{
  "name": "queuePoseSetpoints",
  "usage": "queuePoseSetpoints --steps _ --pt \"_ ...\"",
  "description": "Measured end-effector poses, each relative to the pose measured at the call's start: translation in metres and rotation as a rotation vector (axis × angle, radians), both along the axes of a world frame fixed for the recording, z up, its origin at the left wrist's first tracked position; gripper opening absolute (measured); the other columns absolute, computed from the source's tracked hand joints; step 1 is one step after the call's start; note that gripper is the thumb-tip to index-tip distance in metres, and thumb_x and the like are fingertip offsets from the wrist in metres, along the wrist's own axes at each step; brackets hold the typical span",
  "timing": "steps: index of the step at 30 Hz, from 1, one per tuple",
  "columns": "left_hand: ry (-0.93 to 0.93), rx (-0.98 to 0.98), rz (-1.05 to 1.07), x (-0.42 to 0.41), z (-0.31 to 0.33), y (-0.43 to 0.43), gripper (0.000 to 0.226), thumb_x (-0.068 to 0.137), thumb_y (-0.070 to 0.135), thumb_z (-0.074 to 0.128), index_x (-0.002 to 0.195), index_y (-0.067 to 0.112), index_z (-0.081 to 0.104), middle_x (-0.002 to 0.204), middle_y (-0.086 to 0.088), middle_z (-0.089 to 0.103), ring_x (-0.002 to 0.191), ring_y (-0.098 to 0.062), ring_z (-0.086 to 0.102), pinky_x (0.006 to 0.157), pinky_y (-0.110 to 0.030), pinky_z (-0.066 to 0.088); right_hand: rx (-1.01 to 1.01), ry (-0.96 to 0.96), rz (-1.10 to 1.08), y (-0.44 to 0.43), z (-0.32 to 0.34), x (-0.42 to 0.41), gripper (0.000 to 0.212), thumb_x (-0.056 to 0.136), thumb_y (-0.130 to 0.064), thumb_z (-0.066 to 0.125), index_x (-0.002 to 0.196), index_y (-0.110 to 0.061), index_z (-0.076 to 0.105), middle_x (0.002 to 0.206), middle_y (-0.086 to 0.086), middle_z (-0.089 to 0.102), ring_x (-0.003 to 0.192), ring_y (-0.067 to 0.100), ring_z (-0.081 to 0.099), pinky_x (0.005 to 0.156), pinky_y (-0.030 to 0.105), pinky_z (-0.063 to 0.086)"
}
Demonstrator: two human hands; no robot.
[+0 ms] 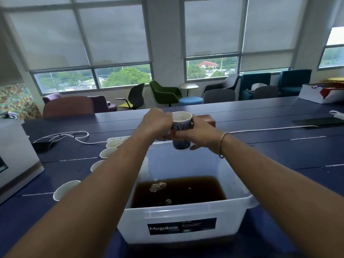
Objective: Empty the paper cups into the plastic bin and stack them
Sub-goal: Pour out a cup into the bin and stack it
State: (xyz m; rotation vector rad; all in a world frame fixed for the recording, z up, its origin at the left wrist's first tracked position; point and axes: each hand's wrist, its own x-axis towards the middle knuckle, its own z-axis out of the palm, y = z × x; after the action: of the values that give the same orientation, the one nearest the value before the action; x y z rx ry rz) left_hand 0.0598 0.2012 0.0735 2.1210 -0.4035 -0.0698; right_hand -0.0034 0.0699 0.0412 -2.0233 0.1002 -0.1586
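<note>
A clear plastic bin [186, 218] with a Megabox label stands in front of me on the dark blue table, brown liquid pooled in its bottom. Above its far rim both hands hold blue patterned paper cups. My left hand [158, 123] grips the upper cup [181, 121], upright and empty inside, set into the cup stack [181, 145] below. My right hand [199, 134] grips that lower stack. Several more paper cups [108, 152] stand in a row left of the bin, the nearest one [64, 189] by my left forearm.
A white power strip [117, 139] and cables lie behind the cup row. A white box [14, 155] stands at the left edge. A brown block [207, 120] sits behind my hands. A white carton [322, 93] is far right. Chairs line the windows beyond the table.
</note>
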Motion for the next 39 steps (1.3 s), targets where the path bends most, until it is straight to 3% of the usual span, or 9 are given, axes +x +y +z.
queuePoseSetpoints --steps 5,11,16,23,26,30,32,36,39 --pt "-0.021 0.056 -0.105 -0.017 -0.014 0.007 0.03 0.103 0.018 0.04 0.119 0.001 0.06 0.108 -0.016 0.066 0.094 -0.035 0.07 0.078 -0.044 0.061 0.104 -0.104 -0.032 0.001 -0.021 -0.01 0.063 0.075 -0.017 0.081 0.12 -0.032 0.04 0.105 -0.012 0.054 0.102 0.015 0.052 0.076 0.033 0.056" --pt "-0.222 0.136 0.038 -0.001 -0.046 0.022 0.038 0.106 0.036 0.032 0.106 0.013 0.062 0.111 -0.007 0.065 0.095 -0.02 0.059 0.083 -0.036 0.048 0.105 -0.098 -0.046 -0.006 -0.031 -0.018 0.062 0.074 -0.017 0.082 0.123 -0.028 0.045 0.11 -0.009 0.056 0.1 0.013 0.054 0.083 0.031 0.054" --pt "-0.241 0.443 0.002 0.012 -0.073 0.037 0.035 0.102 0.033 0.035 0.127 0.029 0.059 0.135 0.001 0.059 0.12 -0.025 0.053 0.103 -0.049 0.042 -0.014 -0.096 -0.021 -0.008 -0.039 -0.017 0.068 0.071 -0.015 0.084 0.125 -0.03 0.044 0.109 -0.013 0.054 0.102 0.011 0.053 0.076 0.02 0.047" --pt "-0.215 0.421 -0.026 0.013 -0.076 0.043 0.037 0.102 0.027 0.039 0.134 0.032 0.058 0.144 0.002 0.053 0.13 -0.025 0.047 0.111 -0.051 0.035 -0.27 -0.007 0.017 -0.007 -0.044 -0.016 0.072 0.07 -0.019 0.085 0.13 -0.024 0.046 0.114 -0.007 0.056 0.106 0.013 0.053 0.072 0.015 0.045" --pt "-0.212 0.411 -0.037 0.014 -0.078 0.045 0.037 0.102 0.028 0.04 0.135 0.034 0.057 0.145 0.002 0.053 0.128 -0.026 0.049 0.11 -0.052 0.036 -0.369 0.039 0.037 -0.003 -0.044 -0.018 0.071 0.07 -0.02 0.085 0.13 -0.021 0.047 0.117 -0.004 0.057 0.11 0.016 0.054 0.081 0.018 0.045" --pt "-0.198 0.409 -0.038 0.013 -0.079 0.047 0.038 0.102 0.03 0.04 0.135 0.037 0.056 0.142 0.0 0.055 0.121 -0.028 0.054 0.109 -0.052 0.038 -0.589 0.056 0.036 0.002 -0.037 -0.029 0.056 0.073 -0.023 0.082 0.119 -0.023 0.051 0.098 -0.008 0.055 0.076 0.002 0.048 0.05 0.003 0.036" --pt "-0.199 0.403 -0.037 0.014 -0.08 0.046 0.038 0.102 0.031 0.039 0.136 0.037 0.055 0.143 0.0 0.054 0.122 -0.027 0.054 0.109 -0.052 0.037 -0.675 0.06 0.033 0.003 -0.035 -0.033 0.048 0.074 -0.024 0.081 0.112 -0.026 0.05 0.089 -0.011 0.051 0.068 -0.003 0.042 0.046 -0.001 0.034" --pt "-0.207 0.406 -0.036 0.014 -0.082 0.046 0.038 0.102 0.032 0.039 0.137 0.037 0.054 0.147 0.001 0.05 0.129 -0.026 0.047 0.112 -0.054 0.034 -0.792 0.067 0.035 0.005 -0.038 -0.032 0.045 0.073 -0.029 0.08 0.102 -0.03 0.045 0.096 -0.009 0.055 0.075 0.006 0.047 0.053 0.01 0.027" --pt "-0.213 0.407 -0.034 0.013 -0.081 0.047 0.038 0.103 0.033 0.04 0.138 0.036 0.054 0.149 0.001 0.048 0.134 -0.026 0.043 0.113 -0.054 0.032 -0.812 0.072 0.029 0.003 -0.044 -0.027 0.048 0.07 -0.03 0.081 0.103 -0.029 0.046 0.103 -0.005 0.059 0.088 0.015 0.052 0.069 0.021 0.039"
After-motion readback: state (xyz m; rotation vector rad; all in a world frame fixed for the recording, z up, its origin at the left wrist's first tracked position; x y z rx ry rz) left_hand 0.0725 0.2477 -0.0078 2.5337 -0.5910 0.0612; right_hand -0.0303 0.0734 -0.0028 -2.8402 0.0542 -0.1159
